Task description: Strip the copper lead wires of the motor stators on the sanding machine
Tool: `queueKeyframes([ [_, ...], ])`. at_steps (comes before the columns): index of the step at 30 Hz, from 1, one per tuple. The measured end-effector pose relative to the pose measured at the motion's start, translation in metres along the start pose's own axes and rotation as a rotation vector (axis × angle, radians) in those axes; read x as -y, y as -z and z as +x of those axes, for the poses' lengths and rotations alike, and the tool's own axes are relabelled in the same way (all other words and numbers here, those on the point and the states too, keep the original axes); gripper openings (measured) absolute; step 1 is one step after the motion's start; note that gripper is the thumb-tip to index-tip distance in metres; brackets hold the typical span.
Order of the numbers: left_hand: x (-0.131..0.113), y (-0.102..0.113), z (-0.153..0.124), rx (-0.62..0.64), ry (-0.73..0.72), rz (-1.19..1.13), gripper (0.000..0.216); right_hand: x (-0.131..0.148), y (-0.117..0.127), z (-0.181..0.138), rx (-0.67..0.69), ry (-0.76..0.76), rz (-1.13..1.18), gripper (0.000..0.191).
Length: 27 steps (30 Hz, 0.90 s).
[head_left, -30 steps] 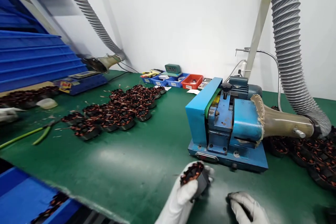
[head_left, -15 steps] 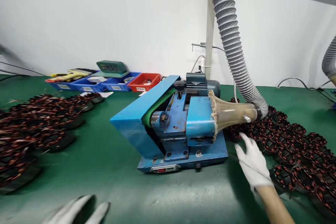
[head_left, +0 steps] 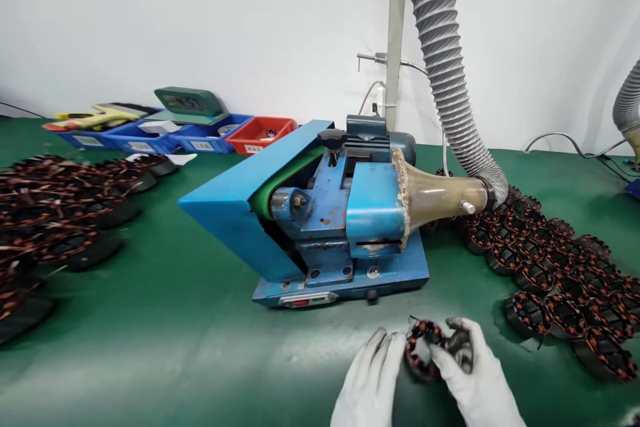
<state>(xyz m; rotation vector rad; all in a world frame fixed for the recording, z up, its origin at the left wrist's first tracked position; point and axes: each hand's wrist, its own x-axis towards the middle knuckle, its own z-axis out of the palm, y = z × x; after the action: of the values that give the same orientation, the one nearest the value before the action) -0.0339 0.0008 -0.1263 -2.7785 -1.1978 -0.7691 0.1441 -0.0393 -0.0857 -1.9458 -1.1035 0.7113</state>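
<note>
Wound motor stator [head_left: 413,355] is sitting at the lower centre-right of the frame, between the two gloved hands and just in front of the blue belt machine [head_left: 325,213]. It is showing a short ring shape with a dark outer rim; reddish-brown copper windings are running round the face, with black segments breaking them up. The round bore is facing the camera at a tilt, and a pale grey patch is filling part of it; cannot tell whether that is glove or something behind. One thin dark wire end is poking up from the top edge. Some blur is softening the finer detail. Whether the ring is resting on the green tabletop [head_left: 200,327] is staying unclear.

Right hand [head_left: 467,367], white glove with darkened fingertips, is gripping the stator at its right side, thumb lying over the ring face and fingers curling round behind. Left hand [head_left: 373,377], also white-gloved, is holding its fingers straight and together right beside the ring's left edge; cannot tell whether it is touching or gripping.

More copper-wound stators [head_left: 570,287] are standing packed at the right of the frame, faces up, showing similar dark rims. Another stator batch [head_left: 75,213] is filling the left edge, blurrier, with pale wire ends sticking out.
</note>
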Motion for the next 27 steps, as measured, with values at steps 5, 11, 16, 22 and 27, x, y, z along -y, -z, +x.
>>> queueKeyframes([
  [5,-0.006,-0.008,-0.005,0.016,0.197,-0.224,0.085,0.009,0.0,0.0,0.325,0.034,0.389,0.04],
  [11,-0.005,0.024,0.016,0.067,0.114,-0.316,0.069,0.046,0.009,0.02,0.498,0.268,-0.166,0.014],
  [16,-0.008,0.026,0.017,0.028,0.119,-0.32,0.071,0.056,0.037,0.034,0.231,0.161,-0.146,0.034],
  [22,0.0,0.036,0.023,0.274,0.225,-0.481,0.07,0.039,0.052,0.035,0.153,-0.099,0.393,0.036],
  [27,-0.003,0.042,0.036,0.359,0.51,-1.358,0.041,0.022,0.019,0.027,0.534,-0.148,0.715,0.05],
])
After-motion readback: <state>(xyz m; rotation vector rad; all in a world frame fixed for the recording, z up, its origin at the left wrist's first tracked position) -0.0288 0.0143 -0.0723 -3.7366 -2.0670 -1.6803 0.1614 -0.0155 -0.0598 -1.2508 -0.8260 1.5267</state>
